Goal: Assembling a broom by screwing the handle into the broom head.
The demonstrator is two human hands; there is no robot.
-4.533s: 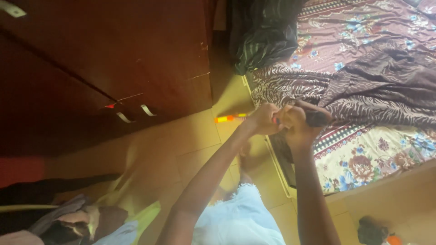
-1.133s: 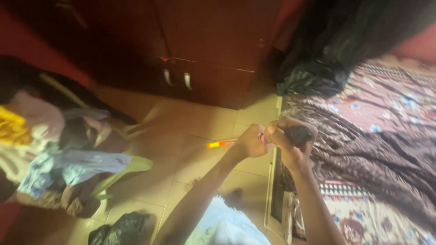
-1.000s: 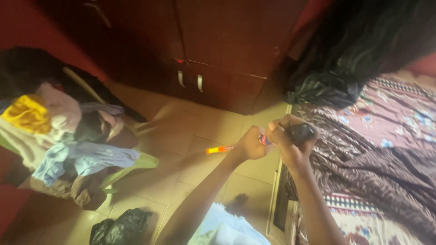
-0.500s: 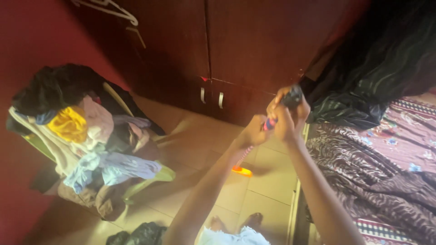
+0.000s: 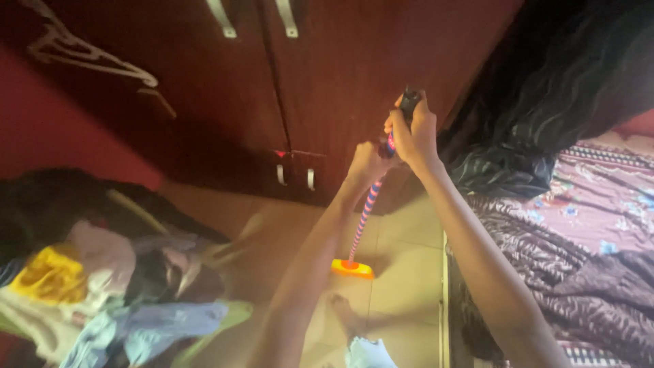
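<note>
Item: long-handled sweeper (image 5: 363,221), pink-and-blue spiral-striped shaft, black grip at the top, orange-yellow head (image 5: 353,268) resting on the tiled floor (image 5: 402,272). Right hand (image 5: 413,129): fingers clenched around the black grip, at the top end of the shaft. Left hand (image 5: 368,162): fingers closed on the striped shaft just below the right hand, the two hands near touching. Shaft hangs down and slightly leftward from the fingers; the head lies well below them, just ahead of a bare foot (image 5: 344,313). Beyond the fingers: dark red wardrobe (image 5: 327,82) with metal handles, doors shut. Right of the fingers: dark striped cloth (image 5: 545,116) heaped at the end of a bed with patterned covers (image 5: 579,225). Far left and below: pile of mixed clothes (image 5: 102,293) on a pale green chair; a wire hanger (image 5: 88,54) against the wardrobe side. Step in hand, as judged: the tool is planted head-down on the tiles, held two-handed, at the start of a stroke over the floor between wardrobe and bed. A stroke from here would call for keeping the head flat on the tiles and clear of the foot.
</note>
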